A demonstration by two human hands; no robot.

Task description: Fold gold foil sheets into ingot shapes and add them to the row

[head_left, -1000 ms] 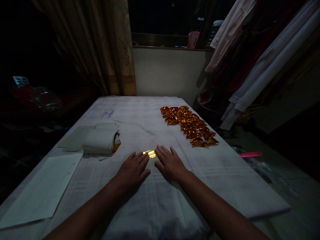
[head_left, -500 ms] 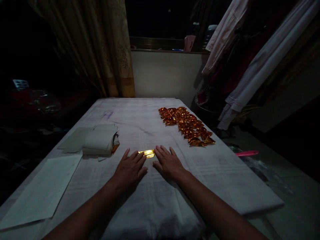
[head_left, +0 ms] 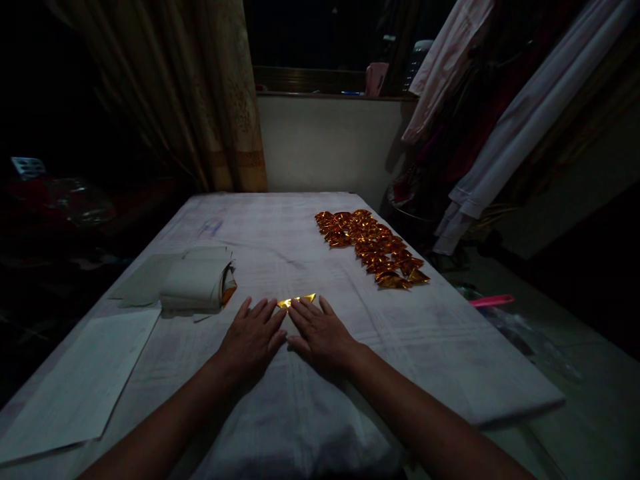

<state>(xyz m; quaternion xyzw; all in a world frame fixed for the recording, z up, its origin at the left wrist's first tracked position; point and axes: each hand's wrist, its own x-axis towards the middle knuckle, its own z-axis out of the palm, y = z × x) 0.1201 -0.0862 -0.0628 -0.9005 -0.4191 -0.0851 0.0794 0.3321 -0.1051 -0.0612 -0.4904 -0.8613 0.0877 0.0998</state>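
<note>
A narrow folded strip of shiny gold foil paper (head_left: 299,301) lies on the cloth-covered table, its right end pointed. My left hand (head_left: 251,331) rests flat with spread fingers, its fingertips at the strip's left end. Across the strip's near edge lie the fingertips of my right hand (head_left: 320,331), which is also flat with fingers stretched out. Both hands partly cover the foil. Farther right sits a cluster of several folded gold foil pieces (head_left: 373,247).
At the left lie a folded stack of pale paper (head_left: 193,283) and a flat white sheet (head_left: 85,380). Clothes (head_left: 530,113) hang at the right. A pink cup (head_left: 375,79) stands on the windowsill, and a pink handle (head_left: 491,301) shows beyond the table's right edge.
My right hand has slid left from the strip's right end to its middle, closer to my left hand. The strip looks narrower, with its right end now pointed. The view has shifted slightly.
</note>
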